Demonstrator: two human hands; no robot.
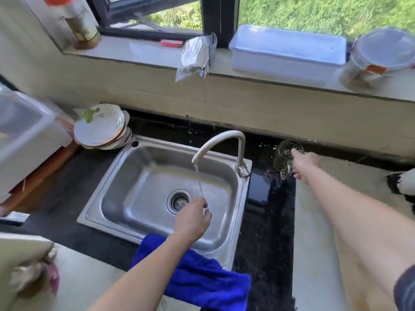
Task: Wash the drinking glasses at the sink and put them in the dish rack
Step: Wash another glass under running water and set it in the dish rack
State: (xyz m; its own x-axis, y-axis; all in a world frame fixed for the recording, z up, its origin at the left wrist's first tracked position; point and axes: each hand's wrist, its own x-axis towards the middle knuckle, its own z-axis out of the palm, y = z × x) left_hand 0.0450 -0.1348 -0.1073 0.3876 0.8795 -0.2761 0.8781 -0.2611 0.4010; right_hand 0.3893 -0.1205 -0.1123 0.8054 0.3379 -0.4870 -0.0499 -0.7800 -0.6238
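Gripping the glass [284, 158] — print unreadable — right hand [306, 163]; left hand [193, 218] relaxed under faucet [241, 149]

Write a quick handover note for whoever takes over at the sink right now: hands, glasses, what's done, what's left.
Left hand: open and empty, under the running tap, over the sink.
Right hand: reaching to the glass on the counter right of the sink; grip unclear.
Done: tap is on. No washed glass in view.
Left: wash the glass, then put it in the rack, which I cannot make out here.
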